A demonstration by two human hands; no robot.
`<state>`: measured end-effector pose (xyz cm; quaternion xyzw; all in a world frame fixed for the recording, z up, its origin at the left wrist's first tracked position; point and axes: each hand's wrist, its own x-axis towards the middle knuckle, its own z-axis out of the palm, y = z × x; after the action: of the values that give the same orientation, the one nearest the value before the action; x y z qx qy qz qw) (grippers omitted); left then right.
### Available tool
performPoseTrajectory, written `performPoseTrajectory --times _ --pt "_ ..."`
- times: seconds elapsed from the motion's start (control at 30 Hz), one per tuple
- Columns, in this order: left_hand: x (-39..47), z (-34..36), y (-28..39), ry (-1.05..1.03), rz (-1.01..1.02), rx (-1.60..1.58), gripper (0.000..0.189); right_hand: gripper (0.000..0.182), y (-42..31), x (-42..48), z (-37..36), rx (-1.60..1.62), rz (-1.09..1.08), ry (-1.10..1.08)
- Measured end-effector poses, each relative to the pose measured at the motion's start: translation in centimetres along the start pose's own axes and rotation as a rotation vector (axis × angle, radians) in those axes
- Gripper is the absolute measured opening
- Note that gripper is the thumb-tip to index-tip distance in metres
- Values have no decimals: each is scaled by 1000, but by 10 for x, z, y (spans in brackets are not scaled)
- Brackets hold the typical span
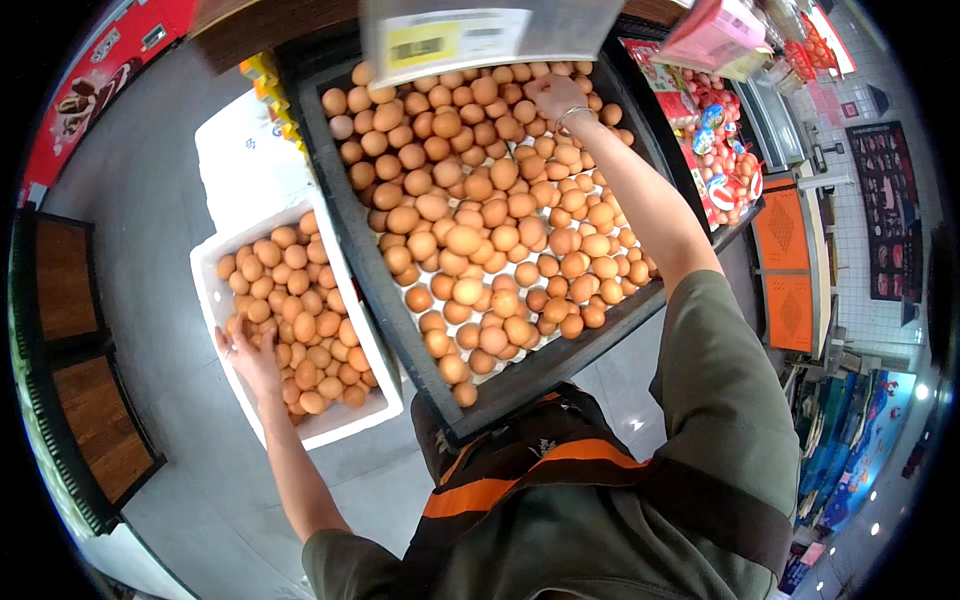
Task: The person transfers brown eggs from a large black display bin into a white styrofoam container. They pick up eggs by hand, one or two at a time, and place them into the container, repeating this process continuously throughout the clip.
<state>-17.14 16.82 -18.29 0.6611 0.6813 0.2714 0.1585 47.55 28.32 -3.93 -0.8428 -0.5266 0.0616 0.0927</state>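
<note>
Brown eggs (480, 187) lie in pale egg trays (517, 262), some piled on others, inside a black-framed display bin (442, 409) in front of me. My right hand (556, 96), with a bracelet at the wrist, reaches to the far right part of these eggs. Its fingers point down among them, and whether they grip one is hidden. On the left, a white foam box (375, 427) holds a heap of more brown eggs (300, 300). My left hand (251, 360) is at this box's left side, fingers apart and bent over the eggs, with none seen held.
A price sign (450, 41) overhangs the bin's far edge. White foam boxes (247, 157) stand behind the egg-filled one, beside yellow packaging (274, 97). Netted bags of eggs (724, 150) lie in a bin to the right. Dark wood-panelled crates (97, 397) stand at far left.
</note>
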Motion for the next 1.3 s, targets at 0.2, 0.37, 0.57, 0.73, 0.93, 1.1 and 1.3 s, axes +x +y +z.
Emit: performPoseTrajectory --times 0.2,0.37,0.57,0.73,0.93,1.1,1.3 --pt "5 -4 116 164 -42 17 41 31 71 41 39 143 12 -12" --pt "24 33 256 122 155 -358 38 36 61 60 55 102 -106 -182" --pt "57 127 431 -196 287 -394 42 38 59 67 55 62 -247 -145" --pt "100 203 466 -238 404 -197 47 38 61 87 45 244 -188 -44" --pt "149 284 475 -232 397 264 55 45 84 117 47 86 -322 -83" --pt "153 285 500 -258 455 190 61 48 80 133 56 314 -401 109" --pt "149 261 424 -534 -33 -1088 34 47 64 144 65 346 -441 -25"
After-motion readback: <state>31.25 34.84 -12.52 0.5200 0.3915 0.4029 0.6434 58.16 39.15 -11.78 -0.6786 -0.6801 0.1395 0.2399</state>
